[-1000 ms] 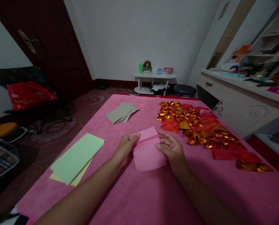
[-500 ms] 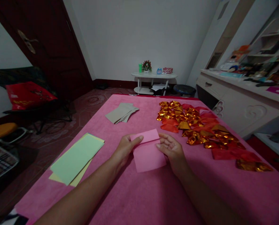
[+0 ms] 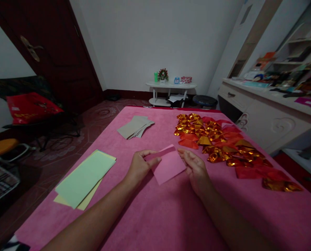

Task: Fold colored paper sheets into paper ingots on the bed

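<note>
Above the table's middle, a pink sheet of paper (image 3: 169, 167) is tilted, with a narrow strip folded along its far edge. My left hand (image 3: 141, 165) pinches its left side, thumb on top and fingers behind. At the paper's right edge, my right hand (image 3: 196, 169) has its fingers curled together against the sheet; part of that grip is hidden. To the left lies a stack of light green paper (image 3: 86, 177) over yellow sheets (image 3: 89, 199). Several grey cards (image 3: 134, 126) are fanned out beyond my left hand.
Folded gold foil pieces (image 3: 189, 122) and red folded papers (image 3: 260, 172) cover the right side of the pink tablecloth (image 3: 155, 223). A white cabinet (image 3: 270, 115) stands right; a red bag (image 3: 32, 108) rests on a chair at left. A small white table (image 3: 168, 84) is by the wall.
The paper has turned and tilted, its near edge now angled to a lower corner. My right thumb has slid from the paper's face to its right edge. My left hand keeps its hold.
</note>
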A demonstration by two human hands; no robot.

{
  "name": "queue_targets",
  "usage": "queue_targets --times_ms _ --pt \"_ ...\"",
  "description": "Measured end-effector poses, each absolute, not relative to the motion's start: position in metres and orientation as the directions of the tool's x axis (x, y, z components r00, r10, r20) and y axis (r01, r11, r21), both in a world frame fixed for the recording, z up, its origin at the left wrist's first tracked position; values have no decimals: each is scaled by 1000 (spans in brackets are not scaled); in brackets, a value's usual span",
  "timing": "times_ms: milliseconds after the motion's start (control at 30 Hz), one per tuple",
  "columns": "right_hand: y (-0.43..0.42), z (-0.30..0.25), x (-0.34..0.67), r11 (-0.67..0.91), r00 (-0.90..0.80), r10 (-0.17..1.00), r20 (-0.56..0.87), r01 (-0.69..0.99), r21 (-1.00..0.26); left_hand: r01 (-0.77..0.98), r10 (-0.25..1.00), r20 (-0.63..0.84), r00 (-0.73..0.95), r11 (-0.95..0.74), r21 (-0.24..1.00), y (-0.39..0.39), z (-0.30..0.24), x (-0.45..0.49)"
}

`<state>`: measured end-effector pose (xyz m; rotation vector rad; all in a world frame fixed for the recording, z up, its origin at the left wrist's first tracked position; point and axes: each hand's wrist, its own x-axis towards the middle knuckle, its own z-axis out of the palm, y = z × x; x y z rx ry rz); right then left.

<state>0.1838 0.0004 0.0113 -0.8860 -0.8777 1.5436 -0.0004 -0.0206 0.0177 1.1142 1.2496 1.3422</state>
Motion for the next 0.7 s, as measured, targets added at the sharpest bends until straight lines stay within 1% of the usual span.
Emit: queue_targets --times_ms 67,100,167,233,267,333,367,433,567,700 --pt "2 9 184 -90 -55 996 -73 -452 -887 151 946 255 -198 -228 962 -20 19 -3" --pt "4 7 185 -67 -6 997 -72 -453 -889 274 898 393 -199 -334 902 -20 21 -5" --pt "5 5 186 -13 102 993 -65 -438 -899 502 774 621 -127 -490 713 -21 23 -8" --pt "5 4 188 26 158 986 -44 -416 -909 664 667 745 10 -561 494 -24 25 -10" --pt "4 4 188 35 149 988 -29 -407 -913 715 631 771 83 -577 395 -25 26 -10" --pt "1 6 187 38 81 997 7 -393 -919 775 599 773 209 -584 243 -28 25 -7" --pt "-1 7 186 38 35 999 26 -383 -923 792 598 759 258 -580 188 -29 24 -6" --pt "-5 9 184 36 -37 998 52 -356 -934 812 612 721 326 -571 118 -31 22 -3" --pt "-7 8 183 -4 -84 996 25 -327 -945 824 638 677 368 -561 81 -31 19 0" --pt "-2 4 185 -32 -42 999 -18 -370 -928 821 656 658 371 -562 97 -30 18 0"
